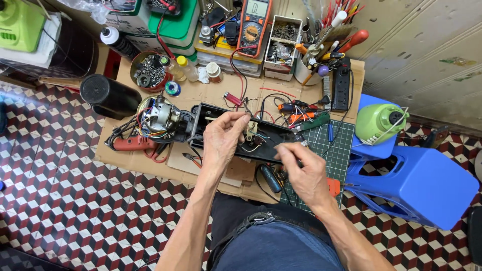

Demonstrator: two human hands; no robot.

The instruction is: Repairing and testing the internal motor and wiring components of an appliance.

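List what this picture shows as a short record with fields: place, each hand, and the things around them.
Place: cardboard sheet on a checkered tile floor, person seated over it
Left hand: fingers pinched at a small part inside the open black housing
Right hand: fingers at the housing's right end; what they grip is unclear
Left of housing: exposed motor with coloured wires
Behind: multimeter, power strip
Right: green cutting mat, blue plastic stool
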